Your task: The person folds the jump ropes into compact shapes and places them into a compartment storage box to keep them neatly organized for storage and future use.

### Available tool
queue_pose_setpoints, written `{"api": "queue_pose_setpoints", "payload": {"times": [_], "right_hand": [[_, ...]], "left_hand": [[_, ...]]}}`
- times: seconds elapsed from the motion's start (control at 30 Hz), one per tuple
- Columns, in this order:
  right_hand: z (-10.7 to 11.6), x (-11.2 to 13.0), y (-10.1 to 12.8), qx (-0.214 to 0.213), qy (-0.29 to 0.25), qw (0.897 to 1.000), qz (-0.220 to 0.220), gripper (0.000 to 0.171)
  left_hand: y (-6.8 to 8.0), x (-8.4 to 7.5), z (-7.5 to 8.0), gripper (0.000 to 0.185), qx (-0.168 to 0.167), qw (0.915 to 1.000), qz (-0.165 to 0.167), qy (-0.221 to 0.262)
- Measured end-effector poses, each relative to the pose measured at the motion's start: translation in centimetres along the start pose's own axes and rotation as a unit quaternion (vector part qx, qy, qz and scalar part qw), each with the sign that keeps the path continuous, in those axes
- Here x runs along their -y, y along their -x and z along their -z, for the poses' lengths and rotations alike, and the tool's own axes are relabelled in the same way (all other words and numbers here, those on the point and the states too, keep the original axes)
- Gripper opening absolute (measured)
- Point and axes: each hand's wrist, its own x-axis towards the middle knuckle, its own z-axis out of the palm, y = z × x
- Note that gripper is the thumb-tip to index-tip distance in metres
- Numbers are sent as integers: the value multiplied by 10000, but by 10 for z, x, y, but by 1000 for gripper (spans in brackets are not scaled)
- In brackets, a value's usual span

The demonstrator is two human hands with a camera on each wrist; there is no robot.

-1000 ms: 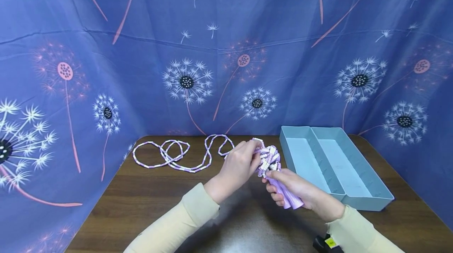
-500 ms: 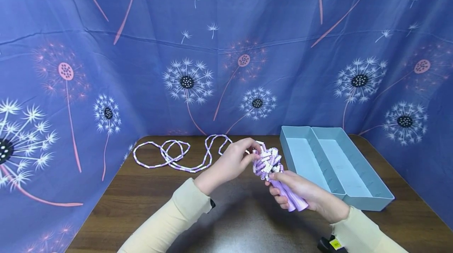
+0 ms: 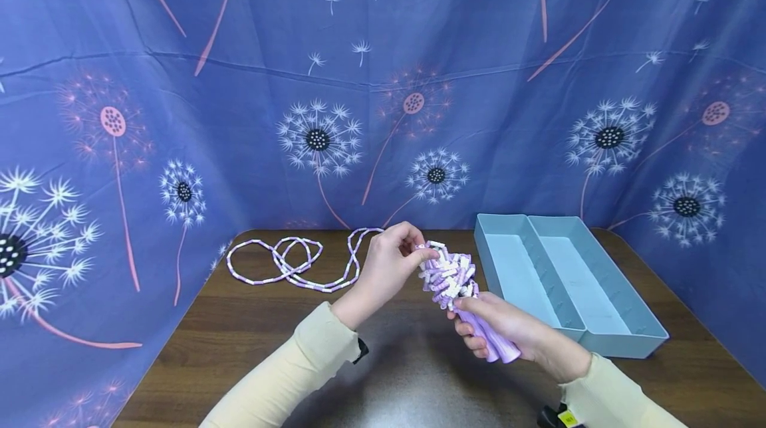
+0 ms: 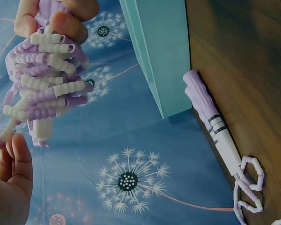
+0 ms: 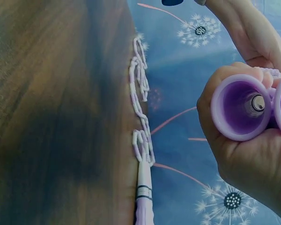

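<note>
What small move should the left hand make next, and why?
Probably a gentle pull to snug the beaded strand against the wound coil: the left hand pinches that strand where it sticks out past the coil, while the right hand grips the purple handles, which should keep everything steady.

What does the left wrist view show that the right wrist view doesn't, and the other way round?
Only the left wrist view: the teal bin and most of the bead bundle.

Only the right wrist view: the open ends of the handles, with a small metallic piece inside one.

Both: the right hand, at least part of the left hand, a loose handle on the table, and the dandelion cloth.
</note>
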Motion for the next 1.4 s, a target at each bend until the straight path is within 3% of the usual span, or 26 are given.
{"api": "queue_pose_setpoints", "payload": {"times": [0.17,0.4,0.6,0.7,0.93,1.17,1.27,1.4], "right_hand": [[0,-3,1,-108,165,9998,44,23],[4,-6,2,-117,119,9999,36,23],[9,-3,5,-70,67,9998,189,22],[12,0,9,-125,47,9997,207,22],[20,15,21,-525,135,9985,94,24],[33,32,34,-856,477,9949,225,24],[40,37,38,-1296,872,9875,197,25],[50,41,43,-2070,1557,9659,-5,30]], "left_hand": [[1,-1,-4,26,-19,9990,-316,-325],[1,-2,-8,23,148,9976,-478,-489],[1,-4,-7,25,238,9913,-1013,-811],[1,-6,-6,24,318,9824,-1365,-1239],[0,-13,-2,17,226,9443,-2285,-2358],[2,-17,-6,13,97,9235,-2595,-2823],[3,-19,-10,13,124,9155,-2641,-3032],[5,-18,-18,14,154,9089,-2698,-3175]]}}
